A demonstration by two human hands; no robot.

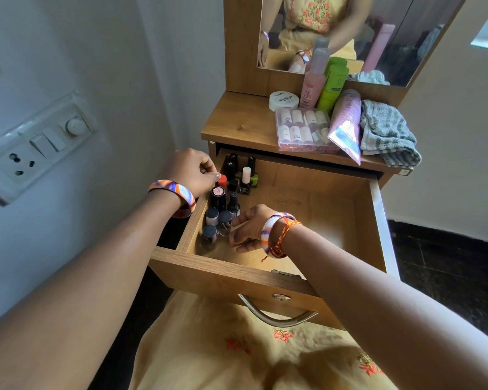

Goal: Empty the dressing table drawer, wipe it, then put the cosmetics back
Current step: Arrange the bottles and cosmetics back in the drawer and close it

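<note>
The wooden drawer (307, 209) is pulled out, with several nail polish bottles (231, 178) and small jars (212, 218) standing along its left side. My left hand (192, 168) rests over the drawer's left wall, fingertips pinched on the red cap of a bottle (222, 180). Inside the drawer my right hand (250, 229) has its fingers curled against a dark-capped jar (225, 220). On the table top (231, 122) stand a white tub (283, 100), a pink bottle (313, 80), a green bottle (333, 83), a clear pack of small bottles (302, 128) and a pink tube (347, 122).
A striped grey cloth (386, 133) lies at the table top's right end. A mirror (350, 32) rises behind it. A wall switch plate (37, 144) is on the left. The drawer's metal handle (276, 316) hangs over my lap. The right part of the drawer floor is bare.
</note>
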